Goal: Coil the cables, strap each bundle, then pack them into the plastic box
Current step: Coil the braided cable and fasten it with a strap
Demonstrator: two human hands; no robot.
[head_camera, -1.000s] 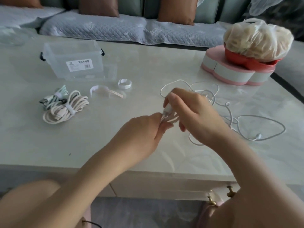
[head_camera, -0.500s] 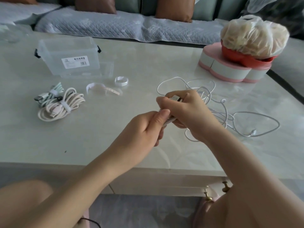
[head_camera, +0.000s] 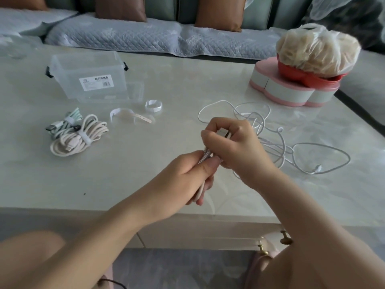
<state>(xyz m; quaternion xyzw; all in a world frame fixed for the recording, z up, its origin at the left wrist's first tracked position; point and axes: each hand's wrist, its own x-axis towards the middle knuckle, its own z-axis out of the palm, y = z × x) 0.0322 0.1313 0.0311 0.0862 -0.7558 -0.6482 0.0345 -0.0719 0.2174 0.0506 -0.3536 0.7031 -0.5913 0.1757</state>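
My right hand [head_camera: 233, 147] grips the plug end of a thin white cable, its USB connector [head_camera: 224, 132] poking out between thumb and fingers. Just below it, my left hand [head_camera: 187, 174] pinches the same cable at its ribbed sleeve [head_camera: 205, 156]. The loose white cable [head_camera: 291, 147] sprawls in tangled loops to the right of my hands. Two strapped bundles lie at the left: a cream one [head_camera: 79, 140] and a green-and-white one [head_camera: 64, 124]. Two white straps [head_camera: 129, 116] [head_camera: 153, 105] lie in front of the clear plastic box [head_camera: 91, 76].
A pink heart-shaped box [head_camera: 287, 90] with a red bowl and a plastic bag of food [head_camera: 316, 51] stands at the back right. A sofa with cushions runs behind the table. The table's front edge [head_camera: 125, 213] is near my forearms.
My right hand has turned so the USB connector points up out of its grip. My left hand has slid down along the cable, which now runs through its fingers.
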